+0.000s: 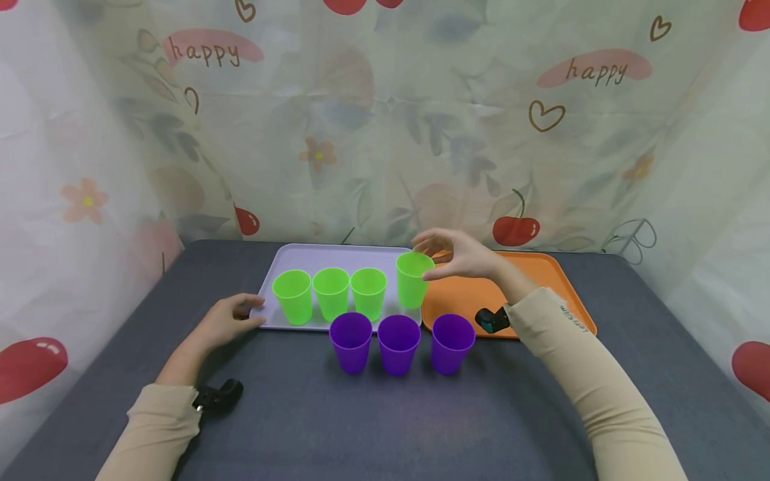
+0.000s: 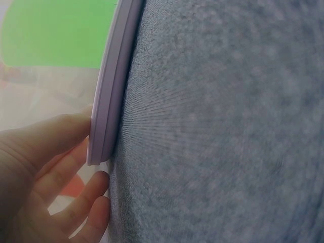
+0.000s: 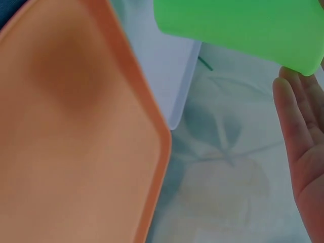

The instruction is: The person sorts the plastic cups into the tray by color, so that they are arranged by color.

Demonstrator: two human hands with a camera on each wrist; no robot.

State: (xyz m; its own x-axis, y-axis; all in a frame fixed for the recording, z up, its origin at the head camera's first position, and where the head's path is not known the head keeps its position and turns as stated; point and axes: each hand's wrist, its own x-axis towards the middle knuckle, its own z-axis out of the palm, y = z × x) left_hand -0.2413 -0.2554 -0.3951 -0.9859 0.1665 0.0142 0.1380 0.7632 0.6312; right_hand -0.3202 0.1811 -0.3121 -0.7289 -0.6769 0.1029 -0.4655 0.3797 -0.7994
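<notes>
In the head view my right hand grips a green cup near its rim, thumb on the near side and fingers at the far side. This cup is upright over the right end of the lilac tray; its base looks slightly raised. Three more green cups, among them one at the left, stand in a row on that tray. My left hand rests at the tray's left edge. The left wrist view shows the thumb touching the tray rim, the other fingers loosely bent.
Three purple cups stand upright in a row on the dark table, just in front of the trays. An orange tray lies against the lilac tray's right side, under my right forearm. A printed curtain hangs behind the table.
</notes>
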